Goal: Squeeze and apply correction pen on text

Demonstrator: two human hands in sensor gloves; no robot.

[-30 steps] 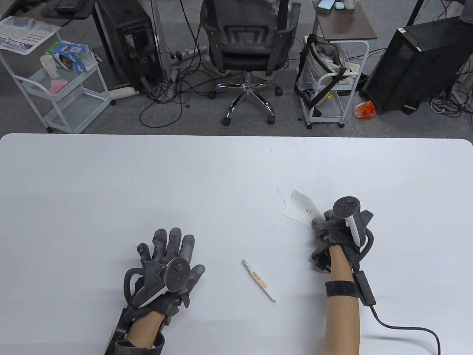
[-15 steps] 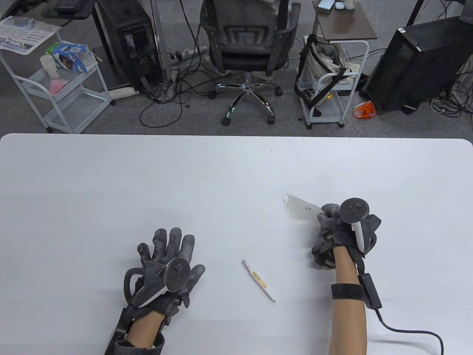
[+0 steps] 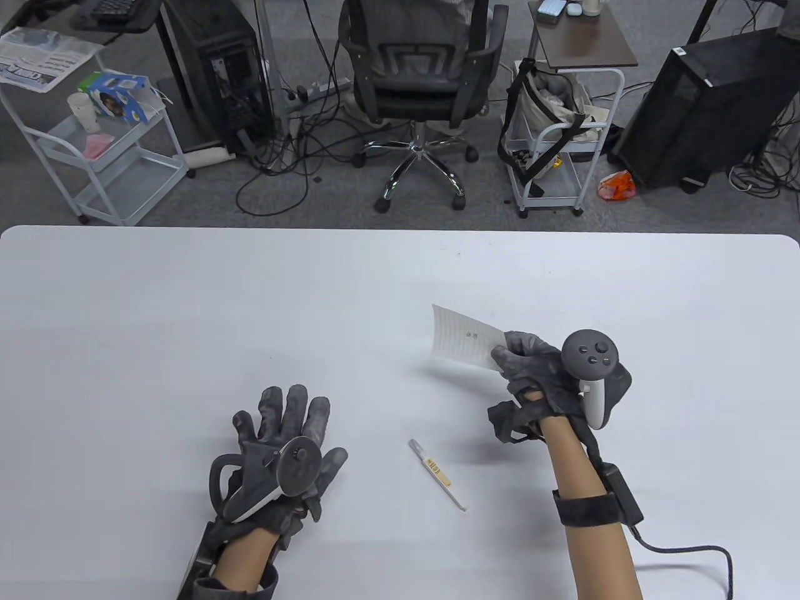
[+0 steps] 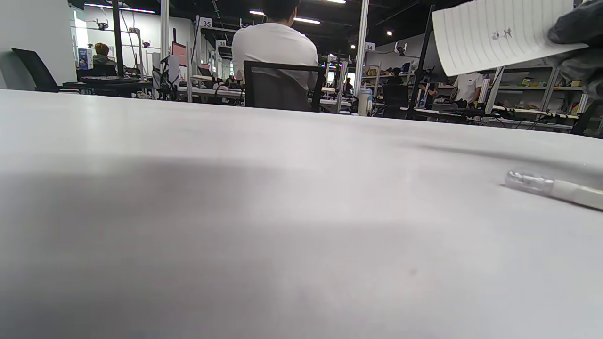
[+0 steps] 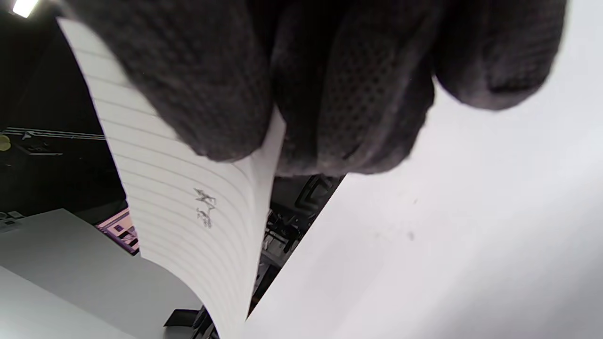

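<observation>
A small lined paper slip (image 3: 465, 337) with a bit of handwriting is pinched at its right edge by my right hand (image 3: 531, 369) and held above the white table (image 3: 187, 300). It also shows in the right wrist view (image 5: 188, 207) under my fingers (image 5: 212, 84) and in the left wrist view (image 4: 499, 33). The white correction pen (image 3: 437, 474) lies capped on the table between my hands; its clear cap end shows in the left wrist view (image 4: 532, 182). My left hand (image 3: 281, 437) rests flat on the table, fingers spread, holding nothing.
Beyond the table's far edge stand an office chair (image 3: 419, 81), two wire carts (image 3: 106, 144) (image 3: 556, 144) and computer towers (image 3: 700, 106). A cable (image 3: 694, 553) trails from my right wrist across the table's front right.
My right hand has lifted the paper slip off the table and carried it left, towards the middle. The pen and my left hand have not moved.
</observation>
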